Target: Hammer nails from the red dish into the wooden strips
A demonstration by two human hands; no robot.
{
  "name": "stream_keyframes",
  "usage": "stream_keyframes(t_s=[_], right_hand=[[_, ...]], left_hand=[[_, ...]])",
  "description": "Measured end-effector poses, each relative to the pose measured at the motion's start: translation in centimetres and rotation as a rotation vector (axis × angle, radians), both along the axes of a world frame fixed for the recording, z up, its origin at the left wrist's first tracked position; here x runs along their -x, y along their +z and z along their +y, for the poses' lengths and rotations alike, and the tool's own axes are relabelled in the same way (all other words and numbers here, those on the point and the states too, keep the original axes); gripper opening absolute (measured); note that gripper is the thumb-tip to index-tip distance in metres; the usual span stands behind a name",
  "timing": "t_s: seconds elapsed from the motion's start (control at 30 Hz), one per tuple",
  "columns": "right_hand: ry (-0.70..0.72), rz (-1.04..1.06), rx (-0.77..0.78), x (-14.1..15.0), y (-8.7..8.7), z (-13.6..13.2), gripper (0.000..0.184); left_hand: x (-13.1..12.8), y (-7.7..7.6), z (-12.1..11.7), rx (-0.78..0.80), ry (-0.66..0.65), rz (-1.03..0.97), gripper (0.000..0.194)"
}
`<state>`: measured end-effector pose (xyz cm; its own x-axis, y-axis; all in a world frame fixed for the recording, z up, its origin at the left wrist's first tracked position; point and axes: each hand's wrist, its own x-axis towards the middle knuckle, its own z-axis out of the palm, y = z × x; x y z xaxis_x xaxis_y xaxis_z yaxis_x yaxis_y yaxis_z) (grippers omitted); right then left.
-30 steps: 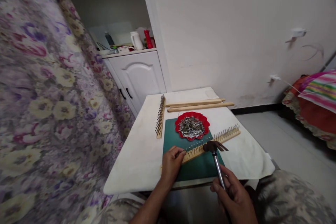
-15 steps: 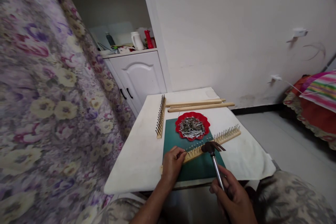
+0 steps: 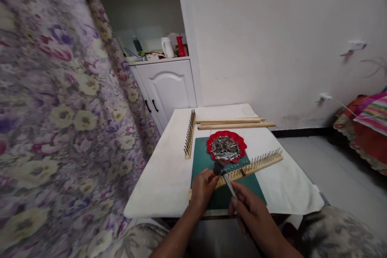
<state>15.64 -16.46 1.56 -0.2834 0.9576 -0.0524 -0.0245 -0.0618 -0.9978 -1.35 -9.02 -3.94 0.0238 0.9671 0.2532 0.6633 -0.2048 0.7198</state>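
Right hand (image 3: pixel 249 210) gripped the claw hammer (image 3: pixel 229 186), couldn't tell if left hand (image 3: pixel 202 189) pinched a nail, so light taps were safest.

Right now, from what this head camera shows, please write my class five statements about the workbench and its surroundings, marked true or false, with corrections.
1. The right hand grips a hammer. True.
2. The floral curtain hangs on the right of the picture. False: it hangs on the left.
3. The red bowl holds loose nails. True.
4. The wooden strip at the table's left side is free of nails. False: a row of nails stands in it.
5. The left hand is at the strip that crosses the green mat. True.
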Motion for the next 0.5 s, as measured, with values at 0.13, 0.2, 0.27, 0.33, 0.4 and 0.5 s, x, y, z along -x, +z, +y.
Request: stream_keyframes(t_s=[0.13, 0.2, 0.27, 0.33, 0.4, 0.5], right_hand=[[0.005, -0.061, -0.01, 0.3, -0.58, 0.38, 0.037], [0.003, -0.088, -0.021, 0.25, -0.7, 0.37, 0.037], [-0.004, -0.087, -0.036, 0.16, -0.71, 0.32, 0.037], [-0.006, -0.078, -0.044, 0.1, -0.69, 0.29, 0.037], [0.0, -0.088, -0.038, 0.07, -0.73, 0.32, 0.037], [0.011, -0.107, -0.034, 0.03, -0.91, 0.39, 0.037]], left_hand=[[-0.02, -0.21, -0.03, -0.003, 0.002, -0.012, 0.024], [-0.04, -0.23, -0.09, -0.006, 0.007, -0.022, 0.024], [-0.05, -0.2, -0.13, -0.006, 0.006, -0.034, 0.023], [-0.06, -0.14, -0.15, 0.002, -0.001, -0.042, 0.021], [-0.06, -0.08, -0.14, 0.012, -0.007, -0.045, 0.021], [-0.07, -0.02, -0.1, 0.03, 0.003, -0.046, 0.023]])
